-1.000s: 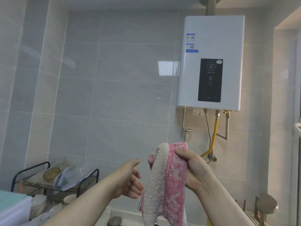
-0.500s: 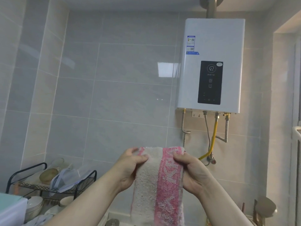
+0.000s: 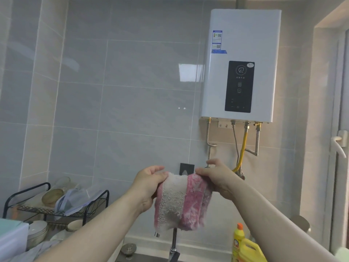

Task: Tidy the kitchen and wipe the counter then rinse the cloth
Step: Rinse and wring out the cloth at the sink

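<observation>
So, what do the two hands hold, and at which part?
The cloth, by its top edge: the left hand grips the upper left corner, the right hand the upper right corner. The rest hangs free.

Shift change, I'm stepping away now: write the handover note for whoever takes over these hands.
Hands: left hand pinches one top corner of the pink-and-white terry cloth, right hand the other; both grips closed.
Cloth hangs spread between them, held up before the black square wall hook, above the chrome tap.
Done: wiping and rinsing cannot be judged from here.
Left: likely hang the cloth on the hook.
</observation>
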The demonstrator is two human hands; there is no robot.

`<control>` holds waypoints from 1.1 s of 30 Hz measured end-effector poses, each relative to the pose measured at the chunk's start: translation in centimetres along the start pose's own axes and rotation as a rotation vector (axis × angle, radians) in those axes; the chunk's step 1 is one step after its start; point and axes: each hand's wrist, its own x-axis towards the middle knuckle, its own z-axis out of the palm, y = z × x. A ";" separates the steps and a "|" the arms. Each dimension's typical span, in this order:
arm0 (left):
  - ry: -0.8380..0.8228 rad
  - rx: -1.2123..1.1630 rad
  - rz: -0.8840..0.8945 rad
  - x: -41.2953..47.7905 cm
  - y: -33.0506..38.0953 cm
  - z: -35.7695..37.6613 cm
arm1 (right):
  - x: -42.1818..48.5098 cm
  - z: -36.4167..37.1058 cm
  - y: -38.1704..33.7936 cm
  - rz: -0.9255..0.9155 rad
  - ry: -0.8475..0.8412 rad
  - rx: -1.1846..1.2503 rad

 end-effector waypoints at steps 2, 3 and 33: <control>-0.078 0.044 0.007 0.2 0.1 -0.2 | -0.2 -0.6 0.1 -0.055 -0.139 0.061; -0.113 0.103 0.018 0.4 0.2 -0.3 | -0.3 -1.0 0.2 -0.082 -0.179 -0.010; -0.143 0.156 -0.197 -3.3 -13.5 3.7 | -5.5 -1.7 16.7 -0.013 0.246 0.303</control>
